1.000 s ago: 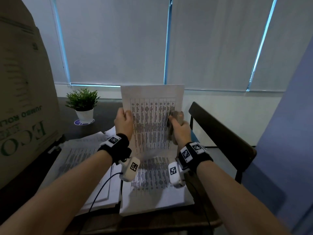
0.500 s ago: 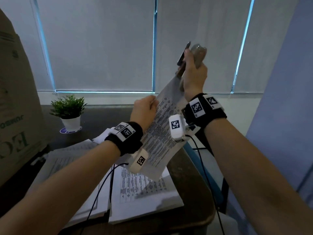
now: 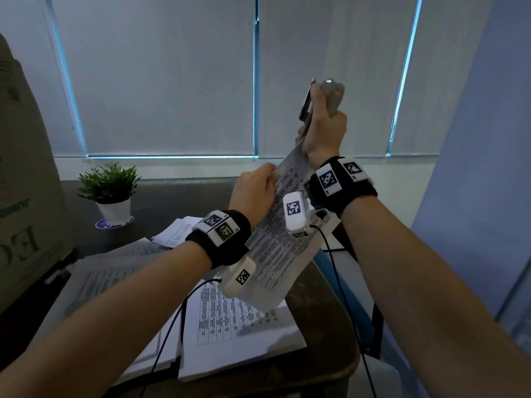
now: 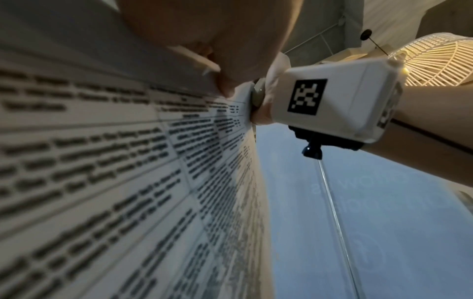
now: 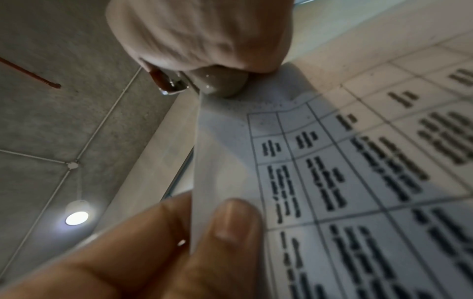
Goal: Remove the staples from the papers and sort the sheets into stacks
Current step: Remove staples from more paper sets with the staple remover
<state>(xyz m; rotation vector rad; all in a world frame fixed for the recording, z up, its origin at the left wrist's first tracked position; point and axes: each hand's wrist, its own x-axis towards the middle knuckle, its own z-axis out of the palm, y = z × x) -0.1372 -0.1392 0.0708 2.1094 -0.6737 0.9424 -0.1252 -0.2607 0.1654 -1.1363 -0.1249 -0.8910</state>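
While stacks of printed sheets (image 3: 230, 334) lie on the worktop (image 3: 321, 366) nearest me, I hold one stapled set of papers (image 3: 275, 248) tilted up above them. My left hand (image 3: 253, 191) pinches its side edge, thumb on the printed face. Higher up, my right hand (image 3: 324, 130) is clamped on the staple remover (image 3: 333, 93) at the papers' top corner. Farther off stands a potted plant (image 3: 110, 191), with a cardboard box (image 3: 26, 196) at the left.
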